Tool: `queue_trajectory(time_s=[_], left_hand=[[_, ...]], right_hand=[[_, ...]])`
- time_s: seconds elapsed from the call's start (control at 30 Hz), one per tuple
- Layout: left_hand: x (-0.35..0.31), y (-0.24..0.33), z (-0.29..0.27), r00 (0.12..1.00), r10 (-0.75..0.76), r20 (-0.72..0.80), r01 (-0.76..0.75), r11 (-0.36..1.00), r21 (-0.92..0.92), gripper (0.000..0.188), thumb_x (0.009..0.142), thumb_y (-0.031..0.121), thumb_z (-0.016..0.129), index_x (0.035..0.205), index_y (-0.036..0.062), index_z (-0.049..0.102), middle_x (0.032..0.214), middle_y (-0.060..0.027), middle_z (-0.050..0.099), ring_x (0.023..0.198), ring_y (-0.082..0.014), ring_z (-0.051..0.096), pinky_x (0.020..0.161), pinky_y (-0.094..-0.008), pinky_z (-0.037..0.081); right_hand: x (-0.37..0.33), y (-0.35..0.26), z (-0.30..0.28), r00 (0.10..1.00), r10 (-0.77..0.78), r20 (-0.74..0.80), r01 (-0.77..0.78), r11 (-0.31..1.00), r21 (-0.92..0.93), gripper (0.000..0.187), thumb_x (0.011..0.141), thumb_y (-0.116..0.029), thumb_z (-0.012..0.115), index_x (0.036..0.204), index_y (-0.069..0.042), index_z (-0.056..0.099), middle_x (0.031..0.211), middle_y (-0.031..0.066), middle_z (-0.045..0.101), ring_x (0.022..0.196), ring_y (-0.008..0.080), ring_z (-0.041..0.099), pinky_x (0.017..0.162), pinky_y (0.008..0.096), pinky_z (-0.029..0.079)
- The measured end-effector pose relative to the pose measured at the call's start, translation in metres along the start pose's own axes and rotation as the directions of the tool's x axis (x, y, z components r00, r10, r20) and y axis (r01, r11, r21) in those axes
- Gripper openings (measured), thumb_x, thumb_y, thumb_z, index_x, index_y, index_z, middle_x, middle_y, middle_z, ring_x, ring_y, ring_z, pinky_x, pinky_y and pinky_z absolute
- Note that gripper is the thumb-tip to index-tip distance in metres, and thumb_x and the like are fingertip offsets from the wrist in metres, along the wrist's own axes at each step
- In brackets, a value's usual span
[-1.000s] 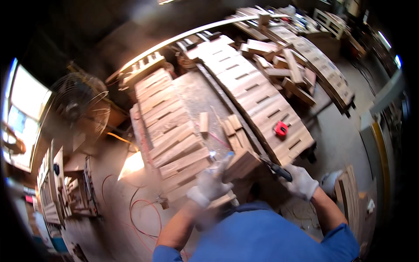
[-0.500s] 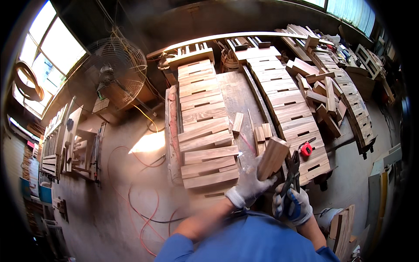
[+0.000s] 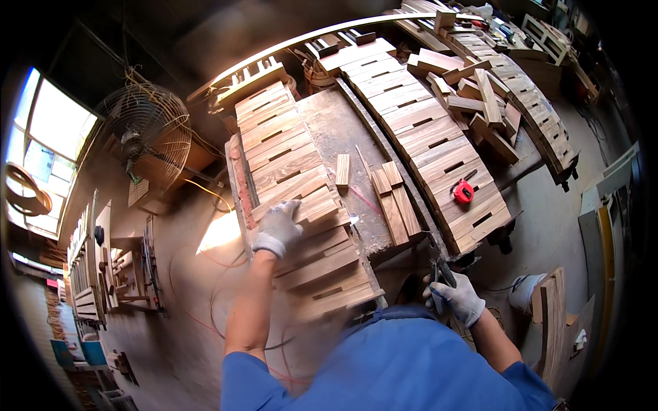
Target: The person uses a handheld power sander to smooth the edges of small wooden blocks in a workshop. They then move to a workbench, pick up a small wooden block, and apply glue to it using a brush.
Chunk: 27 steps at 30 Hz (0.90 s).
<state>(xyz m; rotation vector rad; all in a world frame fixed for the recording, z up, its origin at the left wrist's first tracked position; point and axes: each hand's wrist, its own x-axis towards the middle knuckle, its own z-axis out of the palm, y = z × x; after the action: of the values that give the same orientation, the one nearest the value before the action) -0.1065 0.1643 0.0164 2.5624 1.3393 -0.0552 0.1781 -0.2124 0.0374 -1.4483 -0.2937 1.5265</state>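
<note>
My left hand [image 3: 279, 227], in a white work glove, lies over a tilted wooden block [image 3: 317, 207] in the left row, its fingers and thumb closed across it. Other slotted wooden blocks [image 3: 281, 154] run away from me in that row. My right hand [image 3: 459, 300], gloved in white and blue, is low at the right, closed around dark pliers [image 3: 444, 275] whose jaws point away from me. Just beyond the pliers, several loose wooden blocks [image 3: 396, 205] rest side by side on the bench board between the rows. One short block [image 3: 343, 170] stands apart there.
A second slotted row [image 3: 439, 144] carries a red tape measure [image 3: 464, 192]. Loose blocks [image 3: 490, 103] are heaped beyond it, beside a third row [image 3: 521, 89]. A large fan [image 3: 140, 133] stands at left; hoses [image 3: 212, 257] trail over the floor. A white bucket [image 3: 524, 291] is at right.
My left hand has let go of the block it held, which now seems to lie among the loose ones, and moved left onto the row. My right hand keeps the pliers, slightly lower.
</note>
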Motion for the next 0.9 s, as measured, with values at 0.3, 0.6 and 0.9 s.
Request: queue_trajectory(time_s=[0.3, 0.6, 0.9], left_hand=[[0.007, 0.082, 0.021, 0.875, 0.303, -0.376, -0.407, 0.882, -0.236, 0.049, 0.087, 0.02, 0.075, 0.135, 0.0126, 0.065, 0.124, -0.0185, 0.068, 0.115, -0.0381, 0.067, 0.099, -0.048, 0.055], [0.018, 0.236, 0.137, 0.916, -0.08, 0.392, 0.2, 0.94, -0.275, 0.126, 0.076, 0.054, 0.089, 0.166, 0.0, 0.021, 0.145, -0.0339, 0.058, 0.134, -0.0444, 0.061, 0.113, -0.0455, 0.049], [0.02, 0.225, 0.197, 0.946, -0.192, 0.262, 0.264, 0.924, -0.278, 0.127, 0.079, 0.044, 0.088, 0.168, -0.0011, 0.008, 0.147, -0.0372, 0.055, 0.136, -0.0493, 0.057, 0.115, -0.0478, 0.045]], right_hand=[[0.016, 0.026, -0.012, 0.992, 0.095, -0.081, -0.089, 0.993, 0.071, 0.026, 0.105, -0.014, 0.064, 0.124, 0.002, 0.061, 0.1, 0.0157, 0.074, 0.082, 0.0205, 0.073, 0.073, 0.0351, 0.062], [0.035, 0.083, -0.048, 0.978, 0.045, -0.206, -0.059, 0.996, -0.064, 0.025, 0.105, -0.017, 0.066, 0.119, 0.004, 0.065, 0.107, 0.0152, 0.074, 0.093, 0.0212, 0.075, 0.084, 0.0347, 0.06], [0.026, 0.089, -0.042, 0.965, 0.096, -0.244, -0.083, 0.995, 0.062, 0.015, 0.102, -0.017, 0.067, 0.105, -0.002, 0.068, 0.097, 0.0068, 0.071, 0.088, 0.0164, 0.072, 0.075, 0.0316, 0.057]])
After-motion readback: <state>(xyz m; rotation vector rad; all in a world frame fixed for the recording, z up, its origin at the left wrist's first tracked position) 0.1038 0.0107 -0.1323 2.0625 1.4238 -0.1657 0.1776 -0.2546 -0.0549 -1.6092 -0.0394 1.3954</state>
